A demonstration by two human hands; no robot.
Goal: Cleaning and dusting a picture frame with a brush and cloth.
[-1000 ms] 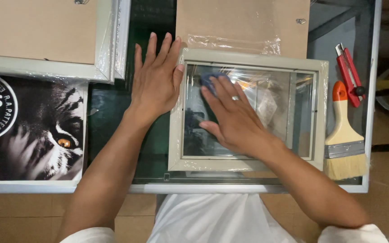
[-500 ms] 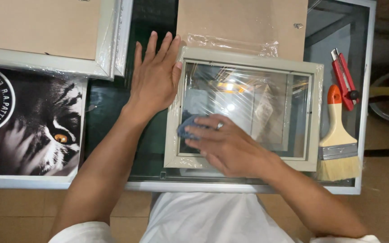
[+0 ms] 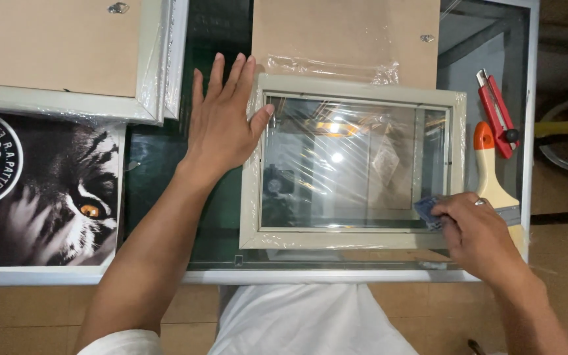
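Head view, looking down on glass-topped table [image 3: 165, 158].

L hand [image 3: 221, 118]: flat, fingers spread, palm down on glass just left of picture frame [image 3: 356, 89]; thumb tip touching frame's left rail near its far corner. Nothing gripped, just pressing.

R hand [image 3: 478, 236]: at frame's near-right corner, fingers curled shut round small blue cloth pad [image 3: 427, 212]; only pad's left edge showing past fingertips. Pad lying on the pane at its near-right corner, against the inner edge of the rail. Ring on one finger.

Frame: pale cream, rectangular, flat on table centre-right, long side running left-right. Pane reflective, w/ light spots and crumpled clear film showing in it. Loose plastic wrap [image 3: 327, 66] bunched along far rail and at left corner.

Around it:
- Far side: brown backing board [image 3: 343, 33], touching or just under frame's far edge; small metal hanger near its right end.
- Right: paintbrush [image 3: 494, 177] w/ orange-tipped pale handle, lying near-far just beside frame's right rail; bristle end hidden behind R hand. Red utility knife [image 3: 497, 112] just beyond, angled, close to brush's orange tip.
- Far left: second, bigger frame [image 3: 152, 79] face down, brown back up, white rail, metal hanger at top.
- Near left: b/w tiger poster [image 3: 67, 197], amber eye, partly under that frame's near edge.

Near edge: white shirt [image 3: 297, 322] of the person, both forearms coming in from below, tan tiled floor either side.
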